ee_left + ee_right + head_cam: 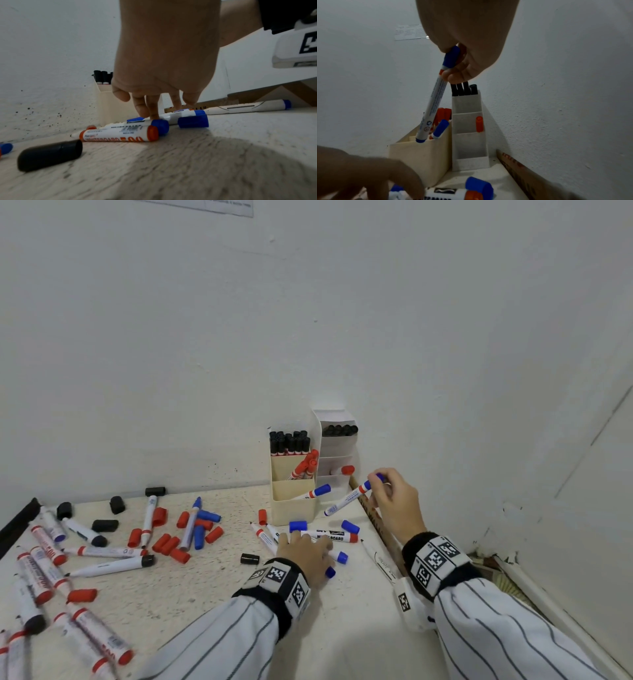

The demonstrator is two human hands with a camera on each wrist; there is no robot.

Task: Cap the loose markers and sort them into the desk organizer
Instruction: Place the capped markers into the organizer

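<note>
My right hand [376,484] pinches a capped blue marker [346,499] by its cap end [451,58]. The marker slants down, its tail just over the front compartment of the cream organizer [293,508], beside another blue marker [440,129] standing in that compartment. A taller white organizer [337,446] stands behind it in the corner, with black markers in its top tier. My left hand [301,546] is low on the table, its fingertips [152,112] touching a blue-ended marker [160,127] among red and blue markers. A loose blue cap [193,122] lies next to them.
Loose red caps [171,542], black caps [104,524] and several uncapped markers [44,570] lie scattered over the left half of the table. A black cap [249,558] lies near my left wrist. A wooden strip [376,529] runs along the right edge by the wall.
</note>
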